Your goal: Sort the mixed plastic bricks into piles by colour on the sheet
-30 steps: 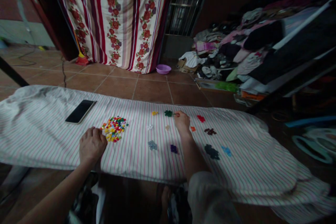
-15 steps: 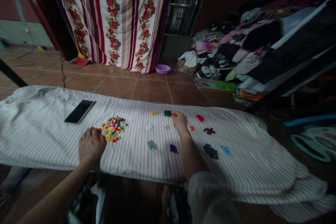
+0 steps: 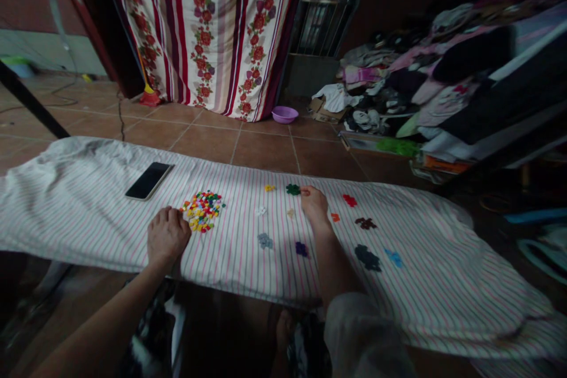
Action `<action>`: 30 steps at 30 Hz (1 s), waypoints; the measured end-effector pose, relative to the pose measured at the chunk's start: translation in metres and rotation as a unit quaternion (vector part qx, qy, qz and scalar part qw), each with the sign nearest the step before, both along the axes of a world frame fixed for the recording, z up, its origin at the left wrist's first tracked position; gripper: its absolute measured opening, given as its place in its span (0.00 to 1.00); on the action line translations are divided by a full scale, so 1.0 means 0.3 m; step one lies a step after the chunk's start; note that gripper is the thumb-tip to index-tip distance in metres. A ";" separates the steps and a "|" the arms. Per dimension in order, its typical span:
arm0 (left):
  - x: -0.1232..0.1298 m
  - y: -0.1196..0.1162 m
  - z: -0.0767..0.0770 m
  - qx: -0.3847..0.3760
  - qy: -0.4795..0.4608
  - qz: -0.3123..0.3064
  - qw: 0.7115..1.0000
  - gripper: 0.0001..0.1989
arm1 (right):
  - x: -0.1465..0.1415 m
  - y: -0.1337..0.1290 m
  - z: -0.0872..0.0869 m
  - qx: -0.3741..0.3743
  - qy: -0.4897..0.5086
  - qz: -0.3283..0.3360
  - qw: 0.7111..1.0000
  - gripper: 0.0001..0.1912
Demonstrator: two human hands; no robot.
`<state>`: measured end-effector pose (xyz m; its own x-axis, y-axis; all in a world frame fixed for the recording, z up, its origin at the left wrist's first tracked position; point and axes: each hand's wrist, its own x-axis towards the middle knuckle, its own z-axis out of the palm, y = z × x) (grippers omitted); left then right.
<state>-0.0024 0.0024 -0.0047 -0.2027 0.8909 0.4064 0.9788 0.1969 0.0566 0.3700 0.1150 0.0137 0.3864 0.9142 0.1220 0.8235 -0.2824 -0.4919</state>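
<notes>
A heap of small mixed-colour pieces (image 3: 204,211) lies on the striped cloth (image 3: 239,260). My left hand (image 3: 168,236) rests at its lower left edge, fingers curled, and what they hold, if anything, is hidden. My right hand (image 3: 315,204) is at the right side of a dark green pile (image 3: 293,189), its fingertips pinched together; any piece between them is too small to name. Around it lie small piles: yellow (image 3: 269,188), white (image 3: 261,211), beige (image 3: 290,213), grey (image 3: 265,241), dark purple (image 3: 301,248), orange (image 3: 335,217) and red (image 3: 349,200).
Farther right are brown (image 3: 365,223), dark grey (image 3: 367,257) and light blue (image 3: 393,257) piles. A phone (image 3: 149,181) lies at the back left of the cloth. Beyond, on the floor, are a purple basin (image 3: 284,114) and a large heap of clothes (image 3: 411,77).
The whole view has shifted, so the cloth and piles appear farther right. My right hand stays beside the dark green pile, and my left hand stays by the mixed heap.
</notes>
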 end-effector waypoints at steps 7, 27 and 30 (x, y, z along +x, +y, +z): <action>0.003 -0.002 0.002 0.005 -0.008 0.001 1.000 0.11 | -0.103 -0.015 0.045 0.011 -0.051 0.026 0.998 0.18; -0.001 0.001 -0.003 0.008 -0.036 -0.002 0.999 0.12 | -0.589 -0.172 -0.022 0.025 -0.065 0.490 0.869 0.20; -0.002 0.001 -0.006 0.006 -0.025 -0.005 1.000 0.12 | -0.595 -0.172 -0.035 0.036 -0.086 0.494 0.864 0.20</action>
